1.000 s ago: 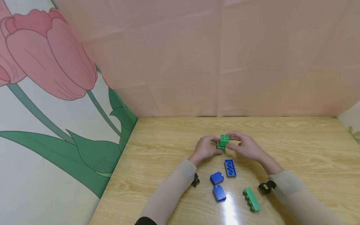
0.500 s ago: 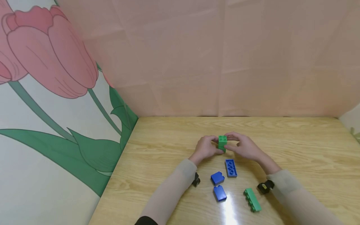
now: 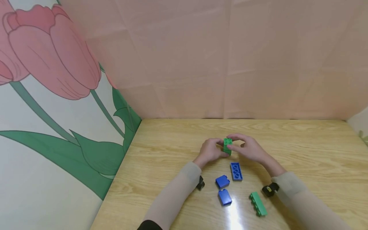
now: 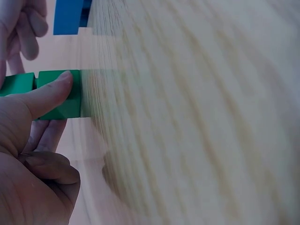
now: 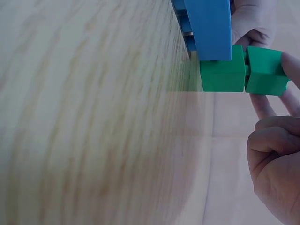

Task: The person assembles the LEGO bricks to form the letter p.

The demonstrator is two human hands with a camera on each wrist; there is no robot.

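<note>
Two green toy building bricks stand one above the other on the table, between both hands. My left hand (image 3: 209, 150) pinches the lower green brick (image 5: 222, 77), thumb on its near side. The upper green brick (image 3: 227, 141), studs up, is gripped between the thumb and fingers of my right hand (image 3: 249, 148). A narrow gap shows between the two bricks in the right wrist view, so they are lined up but not flush. The lower brick's far side is hidden from the head view.
Closer to me on the wooden table (image 3: 172, 143) lie a studless-side-up blue brick (image 3: 236, 172), two smaller blue bricks, one (image 3: 222, 181) above the other (image 3: 225, 197), and a long green brick (image 3: 258, 204) on its side. A pink cloth wall (image 3: 184, 64) rises behind.
The upper green brick has shifted slightly left and down, from offset over the lower brick to lined up above it. My right hand moved with it; my left hand stayed nearly still.
</note>
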